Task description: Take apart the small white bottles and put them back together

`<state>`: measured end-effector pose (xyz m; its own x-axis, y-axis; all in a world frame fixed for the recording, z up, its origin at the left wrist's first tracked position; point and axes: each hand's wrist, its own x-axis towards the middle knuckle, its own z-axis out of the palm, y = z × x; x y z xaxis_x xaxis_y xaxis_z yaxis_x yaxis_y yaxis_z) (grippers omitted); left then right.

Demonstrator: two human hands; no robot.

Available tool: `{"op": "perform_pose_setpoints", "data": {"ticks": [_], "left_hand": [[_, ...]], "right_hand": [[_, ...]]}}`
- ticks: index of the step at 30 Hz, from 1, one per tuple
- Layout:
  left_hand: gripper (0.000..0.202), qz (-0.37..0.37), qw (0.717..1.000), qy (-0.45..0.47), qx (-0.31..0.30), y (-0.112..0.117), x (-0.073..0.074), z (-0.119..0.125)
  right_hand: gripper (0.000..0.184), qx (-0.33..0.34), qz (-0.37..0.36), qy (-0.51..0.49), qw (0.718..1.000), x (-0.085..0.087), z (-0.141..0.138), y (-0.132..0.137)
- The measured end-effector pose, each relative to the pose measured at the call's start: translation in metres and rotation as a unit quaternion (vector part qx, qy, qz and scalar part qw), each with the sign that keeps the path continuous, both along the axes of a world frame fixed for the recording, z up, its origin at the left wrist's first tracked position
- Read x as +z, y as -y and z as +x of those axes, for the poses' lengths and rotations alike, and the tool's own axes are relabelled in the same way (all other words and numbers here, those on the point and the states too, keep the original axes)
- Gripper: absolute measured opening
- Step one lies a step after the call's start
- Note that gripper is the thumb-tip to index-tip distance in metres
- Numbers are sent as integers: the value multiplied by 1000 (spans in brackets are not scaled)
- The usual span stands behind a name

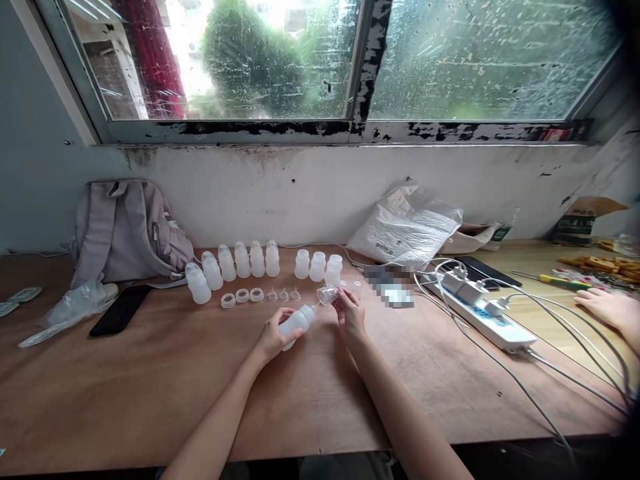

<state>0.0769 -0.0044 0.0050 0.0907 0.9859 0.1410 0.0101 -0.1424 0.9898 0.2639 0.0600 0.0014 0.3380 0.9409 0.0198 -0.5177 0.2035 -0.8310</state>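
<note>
My left hand (pixel 274 335) is wrapped round a small white plastic bottle (pixel 299 321) lying tilted, its neck pointing right. My right hand (pixel 349 311) pinches a clear cap (pixel 327 294) just beyond the bottle's neck. Behind them stand several white bottles (pixel 235 263) in a curved row, and three more bottles (pixel 317 265) to the right. In front of the row lie three white rings (pixel 243 296) and three small clear nipples (pixel 283 294).
A grey backpack (pixel 127 230) leans on the wall at left, with a black phone (pixel 120 310) and a clear bag (pixel 75 307) near it. A white bag (pixel 407 227), a power strip (pixel 483 313) with cables and another person's hand (pixel 607 308) are at right.
</note>
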Motion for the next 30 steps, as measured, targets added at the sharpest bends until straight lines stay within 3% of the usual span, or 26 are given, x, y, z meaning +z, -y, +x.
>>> {"op": "perform_pose_setpoints", "data": {"ticks": [11, 19, 23, 26, 30], "left_hand": [[38, 12, 1000, -20, -5, -3, -3, -1], [39, 23, 997, -75, -18, -4, -3, -2], [43, 22, 993, -97, -65, -4, -3, -4], [44, 48, 987, -122, -97, -4, 0, -8], [32, 47, 990, -105, -88, -3, 4, -11]], "right_hand": [[22, 66, 24, 105, 992, 1, -19, 13], [16, 109, 14, 98, 989, 6, -22, 19], [15, 131, -5, 108, 985, 7, -17, 19], [22, 187, -18, 131, 974, 9, -15, 22], [13, 312, -33, 167, 935, 13, -19, 29]]}}
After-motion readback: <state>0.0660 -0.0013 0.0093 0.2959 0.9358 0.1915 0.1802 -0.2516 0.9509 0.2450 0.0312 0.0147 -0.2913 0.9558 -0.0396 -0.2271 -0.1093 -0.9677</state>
